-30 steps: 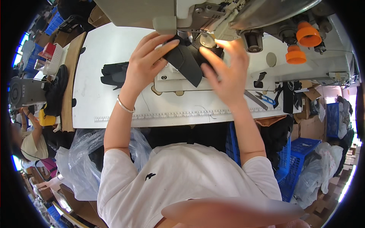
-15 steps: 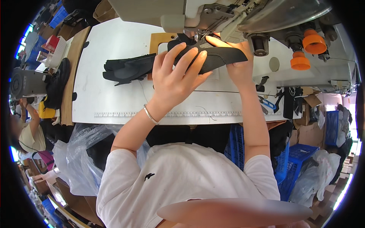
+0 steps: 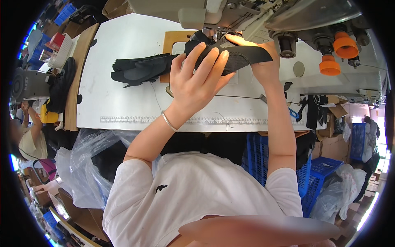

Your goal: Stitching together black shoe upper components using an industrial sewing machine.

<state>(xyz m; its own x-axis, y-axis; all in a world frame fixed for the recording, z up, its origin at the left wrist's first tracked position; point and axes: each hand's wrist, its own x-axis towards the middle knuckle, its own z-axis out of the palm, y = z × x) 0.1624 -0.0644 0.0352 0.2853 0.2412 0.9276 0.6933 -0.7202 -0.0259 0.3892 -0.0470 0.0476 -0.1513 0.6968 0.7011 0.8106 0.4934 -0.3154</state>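
A black shoe upper (image 3: 240,54), with a stitched seam along its edge, lies under the needle area of a sewing machine (image 3: 218,20). On its near left side my left hand (image 3: 195,80) presses the piece, fingers spread across it and the thumb hidden beneath. My right hand (image 3: 265,70) grips the upper's right end from behind, with its fingers extended toward the needle and partly hidden by the material. More black shoe uppers (image 3: 142,70) lie bunched together on the white table, left of my left hand.
Orange-capped thread tensioners (image 3: 345,44) hang at the right of the machine. A printed ruler (image 3: 144,120) runs along the table's front edge. Blue snips (image 3: 293,113) lie at the right. Blue crates (image 3: 323,166) and plastic bags stand below; another person (image 3: 35,136) works at the far left.
Both hands and the shoe upper have shifted slightly to the right in the picture, as has the machine. The table's front edge sits a little higher. My grip looks the same.
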